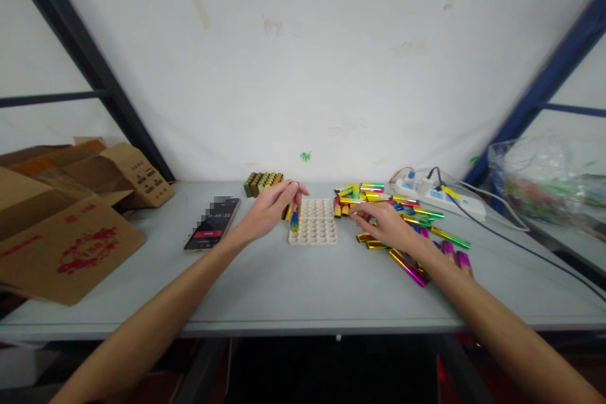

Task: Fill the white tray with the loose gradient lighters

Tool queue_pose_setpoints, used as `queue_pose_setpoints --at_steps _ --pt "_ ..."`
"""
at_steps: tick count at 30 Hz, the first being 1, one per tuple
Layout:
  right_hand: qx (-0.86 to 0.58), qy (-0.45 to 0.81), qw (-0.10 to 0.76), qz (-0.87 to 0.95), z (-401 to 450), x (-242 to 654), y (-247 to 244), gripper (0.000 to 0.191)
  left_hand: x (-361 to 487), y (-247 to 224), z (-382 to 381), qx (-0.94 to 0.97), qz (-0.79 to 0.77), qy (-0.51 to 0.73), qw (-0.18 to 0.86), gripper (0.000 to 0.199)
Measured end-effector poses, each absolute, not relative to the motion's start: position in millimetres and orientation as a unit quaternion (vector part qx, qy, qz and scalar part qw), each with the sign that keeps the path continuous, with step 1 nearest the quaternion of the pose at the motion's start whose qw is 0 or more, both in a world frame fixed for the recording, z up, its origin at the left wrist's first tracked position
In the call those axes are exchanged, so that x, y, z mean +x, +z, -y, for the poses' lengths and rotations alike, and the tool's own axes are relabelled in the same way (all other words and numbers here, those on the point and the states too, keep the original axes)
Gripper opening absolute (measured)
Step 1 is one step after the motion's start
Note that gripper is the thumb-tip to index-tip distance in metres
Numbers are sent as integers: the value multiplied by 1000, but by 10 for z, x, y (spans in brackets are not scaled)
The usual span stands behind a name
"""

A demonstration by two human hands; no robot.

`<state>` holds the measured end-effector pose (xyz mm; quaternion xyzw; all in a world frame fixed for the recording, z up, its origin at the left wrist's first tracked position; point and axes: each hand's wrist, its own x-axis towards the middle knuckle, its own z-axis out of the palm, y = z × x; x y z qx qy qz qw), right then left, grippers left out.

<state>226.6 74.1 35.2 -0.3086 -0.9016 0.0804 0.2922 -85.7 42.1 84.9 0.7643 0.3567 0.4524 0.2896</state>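
Observation:
My left hand (275,207) is closed, with the thumb and fingers together, at the left edge of a white tray (312,241) with rows of round holes. A shiny yellow and dark tube shows partly below its fingers. A blue and yellow tube (294,222) stands in the tray's left side, just beside that hand. To the right, my right hand (386,222) is over a loose pile of shiny coloured tubes (408,267). Its thumb and fingertips come together at the pile's left side; what is between them is too small to make out.
A block of upright green and gold tubes (258,184) stands behind my left hand. A phone (213,224) lies left of it, near cardboard boxes (71,246). At the right are a white power strip (440,199) with cables and a clear plastic bag (540,183). A wall closes the back.

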Motion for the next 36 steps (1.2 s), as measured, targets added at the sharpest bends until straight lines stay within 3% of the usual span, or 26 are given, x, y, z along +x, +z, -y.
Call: queue_pose_setpoints --at_steps 3,9,19,36 --pt "-307 83 291 902 -751 2273 344 21 -927 914 -449 815 -365 413 178 45" --pt "-304 81 292 903 -741 2271 359 21 -1067 941 -491 827 -377 326 259 34" --pt "-308 86 281 905 -712 2252 400 23 -1078 956 -461 904 -348 232 92 17" --pt "-336 60 269 901 -824 2347 324 19 -1109 879 -506 906 -357 204 97 20"
